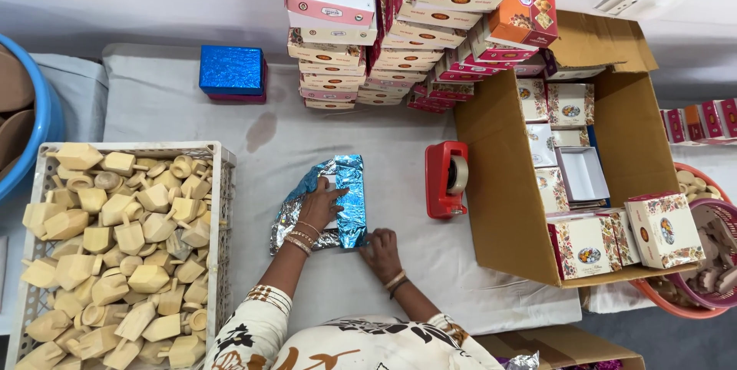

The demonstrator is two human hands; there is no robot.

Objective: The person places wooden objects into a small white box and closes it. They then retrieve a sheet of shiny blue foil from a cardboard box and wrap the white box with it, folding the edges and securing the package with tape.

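2 hands, left hand (321, 205) and right hand (381, 251), press flat on blue foil-wrapped box (345, 201).

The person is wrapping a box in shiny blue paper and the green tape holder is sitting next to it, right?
Not quite. The tape holder is red, not green, as the head view shows. The rest holds: both hands, left hand and right hand, press shiny blue paper around a box, with the holder beside it.

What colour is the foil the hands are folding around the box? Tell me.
Shiny blue outside with a silver underside: the foil wrap, pressed by the left hand and right hand, head view.
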